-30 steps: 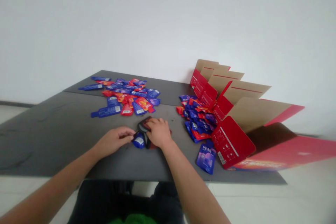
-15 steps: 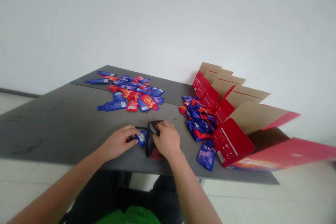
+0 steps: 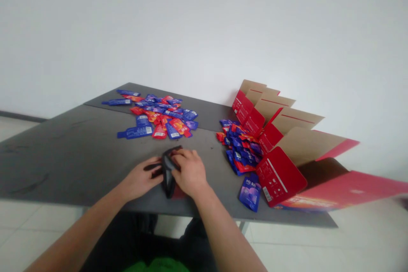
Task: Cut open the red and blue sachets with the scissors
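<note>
Close to the table's front edge, a dark pouch (image 3: 167, 174) with a black rim and a dark reddish side rests between both hands. My right hand (image 3: 190, 173) grips its right side, fingers curled over the top. From the left, my left hand (image 3: 140, 179) holds the pouch's near rim, with a black strap-like piece by its fingers. No blue packet shows at my left fingers; the pouch's inside is mostly hidden. Beyond the hands lies a loose spread of blue and red-orange packets (image 3: 162, 112), some shaped like spouted pouches.
To the right, a heap of similar packets (image 3: 240, 146) lies against a row of open red cardboard boxes (image 3: 282, 176), their flaps raised. One blue packet (image 3: 250, 192) sits apart near the front edge. Behind the grey table (image 3: 73, 157) stands a white wall.
The blue packet that my left fingers held at the pouch's mouth is out of sight. Both hands and the pouch have shifted left, and the left fingers now reach the rim.
</note>
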Demonstrator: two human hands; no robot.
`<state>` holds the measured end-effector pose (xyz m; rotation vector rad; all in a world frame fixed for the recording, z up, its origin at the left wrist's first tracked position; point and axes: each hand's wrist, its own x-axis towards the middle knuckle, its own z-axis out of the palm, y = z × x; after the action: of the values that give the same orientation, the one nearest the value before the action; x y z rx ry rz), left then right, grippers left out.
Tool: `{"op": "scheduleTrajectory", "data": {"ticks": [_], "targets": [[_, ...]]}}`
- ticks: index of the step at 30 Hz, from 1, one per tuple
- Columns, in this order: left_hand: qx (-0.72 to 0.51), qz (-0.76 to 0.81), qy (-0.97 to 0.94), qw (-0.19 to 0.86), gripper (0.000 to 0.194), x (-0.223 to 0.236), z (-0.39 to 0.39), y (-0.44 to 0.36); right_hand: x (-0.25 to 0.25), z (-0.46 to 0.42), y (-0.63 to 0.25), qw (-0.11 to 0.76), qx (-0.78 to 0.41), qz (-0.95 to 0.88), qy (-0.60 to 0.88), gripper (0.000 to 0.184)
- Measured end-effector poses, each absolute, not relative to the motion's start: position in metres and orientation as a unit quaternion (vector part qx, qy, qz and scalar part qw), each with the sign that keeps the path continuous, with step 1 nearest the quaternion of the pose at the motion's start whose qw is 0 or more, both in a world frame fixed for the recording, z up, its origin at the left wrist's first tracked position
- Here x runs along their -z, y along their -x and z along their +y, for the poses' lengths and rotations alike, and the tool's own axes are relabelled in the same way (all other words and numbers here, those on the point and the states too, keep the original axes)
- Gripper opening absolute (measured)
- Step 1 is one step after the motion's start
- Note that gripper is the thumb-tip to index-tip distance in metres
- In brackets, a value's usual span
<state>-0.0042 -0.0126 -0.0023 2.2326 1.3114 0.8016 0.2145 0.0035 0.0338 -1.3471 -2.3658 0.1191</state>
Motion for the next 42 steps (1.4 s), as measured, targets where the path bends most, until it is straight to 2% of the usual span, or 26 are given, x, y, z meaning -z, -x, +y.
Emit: {"op": "scheduleTrajectory", "data": {"ticks": [3, 10, 13, 16, 21, 25, 28, 36, 38, 42], "targets": [[-0.283, 0.466, -0.808, 0.223, 0.022, 0.002, -0.012, 0.004, -0.023, 0.001, -0.212, 0.175, -0.055, -0.862, 0.472, 0.022], [-0.270, 0.466, -0.813, 0.222, 0.023, -0.007, -0.016, 0.002, -0.039, 0.041, -0.233, 0.136, -0.012, -0.757, 0.639, 0.023], [-0.269, 0.476, -0.810, 0.215, 0.020, -0.002, -0.014, 0.004, -0.039, 0.029, -0.224, 0.167, -0.009, -0.819, 0.549, 0.023], [-0.263, 0.492, -0.804, 0.206, 0.017, 0.000, -0.013, 0.004, -0.032, 0.019, -0.220, 0.163, -0.022, -0.878, 0.449, 0.023], [-0.267, 0.463, -0.818, 0.212, 0.023, -0.004, -0.015, 0.003, -0.037, 0.030, -0.234, 0.154, -0.002, -0.783, 0.603, 0.023], [-0.262, 0.491, -0.807, 0.199, 0.018, 0.000, -0.014, 0.004, -0.032, 0.012, -0.216, 0.201, -0.022, -0.831, 0.519, 0.025], [-0.255, 0.508, -0.799, 0.196, 0.015, 0.002, -0.013, 0.004, -0.021, 0.000, -0.206, 0.189, -0.046, -0.858, 0.475, 0.025], [-0.285, 0.453, -0.819, 0.208, 0.023, -0.007, -0.016, 0.003, -0.037, 0.040, -0.237, 0.144, -0.010, -0.751, 0.644, 0.028], [-0.285, 0.458, -0.817, 0.203, 0.023, -0.004, -0.015, 0.004, -0.039, 0.031, -0.230, 0.165, -0.008, -0.761, 0.628, 0.028], [-0.266, 0.486, -0.808, 0.197, 0.016, 0.003, -0.012, 0.006, -0.027, 0.004, -0.211, 0.184, -0.033, -0.851, 0.491, 0.027]]}}
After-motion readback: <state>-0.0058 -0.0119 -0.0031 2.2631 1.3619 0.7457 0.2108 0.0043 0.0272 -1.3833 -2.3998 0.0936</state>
